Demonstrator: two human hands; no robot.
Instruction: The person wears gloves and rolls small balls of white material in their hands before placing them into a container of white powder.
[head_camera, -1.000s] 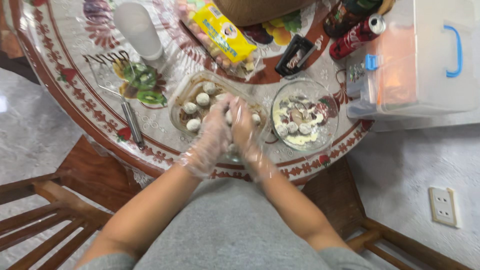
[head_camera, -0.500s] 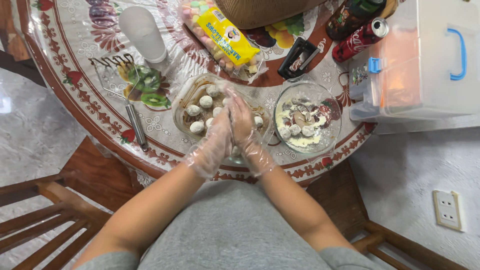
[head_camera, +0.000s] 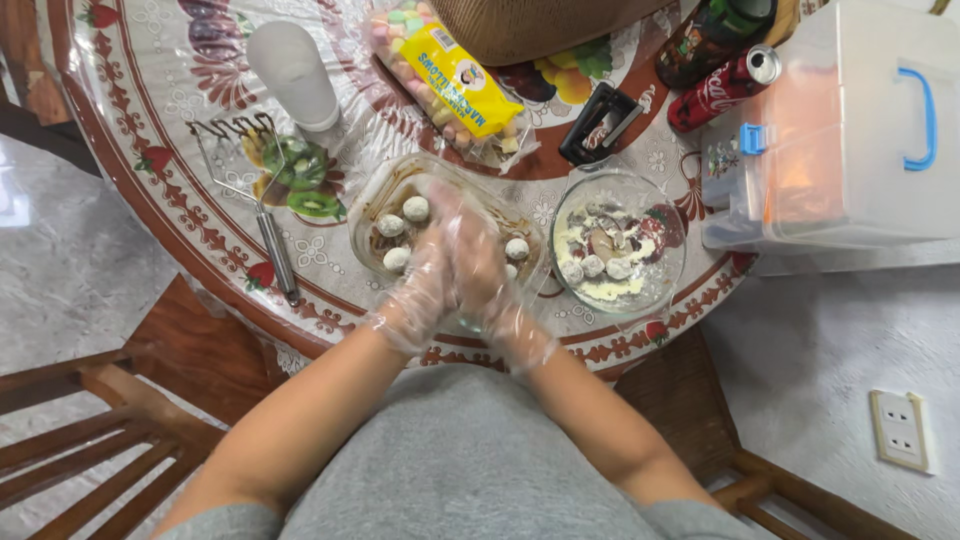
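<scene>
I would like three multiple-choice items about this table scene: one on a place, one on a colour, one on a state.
1. Where does the metal masher lie?
A. Left of the rectangular dish
B. Inside the round bowl
C. On the plastic box

2. What colour is the handle of the plastic storage box?
A. Red
B. Blue
C. Green

3. How are the two gloved hands?
A. Far apart, flat on the table
B. Pressed together over the rectangular dish
C. Each gripping a can

Answers:
1. A: the masher lies on the table left of the rectangular dish.
2. B: the storage box has a blue handle.
3. B: the left hand and right hand, both in clear gloves, meet palm to palm above the dish; what is between them is hidden.
</scene>
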